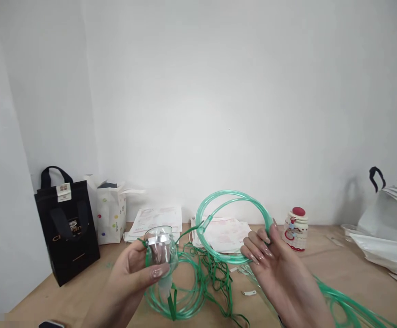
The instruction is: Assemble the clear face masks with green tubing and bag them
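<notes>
My left hand (135, 275) is closed around a clear plastic mask (160, 248) with a shiny metal strip and a green strap, held above the table. My right hand (273, 264) holds up a coiled loop of green tubing (234, 198), fingers curled over the loop's lower right side. More green tubing and green straps (201, 282) lie tangled on the wooden table (82, 291) between and below my hands. Another length of tubing (348, 307) trails off to the lower right.
A black paper bag (66, 228) and a white dotted bag (111, 212) stand at the back left. Paper packets (155, 221) lie by the wall. A small red-and-white jar (296, 228) stands right of centre. White bags (386, 228) lie at the far right.
</notes>
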A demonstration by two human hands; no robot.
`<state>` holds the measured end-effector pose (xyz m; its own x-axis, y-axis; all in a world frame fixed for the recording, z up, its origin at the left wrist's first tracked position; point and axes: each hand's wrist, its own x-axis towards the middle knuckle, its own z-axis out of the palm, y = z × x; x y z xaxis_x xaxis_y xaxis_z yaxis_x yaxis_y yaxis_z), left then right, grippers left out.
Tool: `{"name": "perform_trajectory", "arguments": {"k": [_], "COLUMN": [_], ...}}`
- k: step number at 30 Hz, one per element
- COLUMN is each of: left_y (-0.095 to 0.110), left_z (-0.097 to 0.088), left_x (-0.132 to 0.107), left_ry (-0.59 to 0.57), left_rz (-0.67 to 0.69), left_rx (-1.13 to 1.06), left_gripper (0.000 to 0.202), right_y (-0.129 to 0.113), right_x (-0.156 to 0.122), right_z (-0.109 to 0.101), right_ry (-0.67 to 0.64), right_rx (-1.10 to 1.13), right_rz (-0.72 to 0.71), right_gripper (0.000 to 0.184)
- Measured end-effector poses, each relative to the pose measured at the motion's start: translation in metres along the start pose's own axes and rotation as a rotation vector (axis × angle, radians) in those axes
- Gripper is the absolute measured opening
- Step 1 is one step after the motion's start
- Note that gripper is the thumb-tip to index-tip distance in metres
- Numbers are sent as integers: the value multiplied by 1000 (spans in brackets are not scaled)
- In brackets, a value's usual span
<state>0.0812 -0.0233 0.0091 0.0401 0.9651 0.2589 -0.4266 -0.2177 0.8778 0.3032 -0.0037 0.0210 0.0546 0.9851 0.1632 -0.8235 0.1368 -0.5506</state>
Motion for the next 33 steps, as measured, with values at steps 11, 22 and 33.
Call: {"name": "perform_trajectory", "arguments": {"k": [11, 22, 33], "left_y": [-11, -17, -6], "left_z": [22, 24, 19], "left_x": [-10, 1, -11], "left_ry": [-149, -75, -57], "left_rz": [106, -16, -11], "left_rx": [-3, 19, -184], "left_gripper": [46, 20, 6], "right_y": [12, 21, 28], "right_x": [-10, -24, -31], "right_z": [4, 12, 9], "right_ry": [-145, -294, -404], "right_rx": [-199, -235, -202], "right_rz": [57, 184, 165], "right_gripper": [30, 27, 15]}}
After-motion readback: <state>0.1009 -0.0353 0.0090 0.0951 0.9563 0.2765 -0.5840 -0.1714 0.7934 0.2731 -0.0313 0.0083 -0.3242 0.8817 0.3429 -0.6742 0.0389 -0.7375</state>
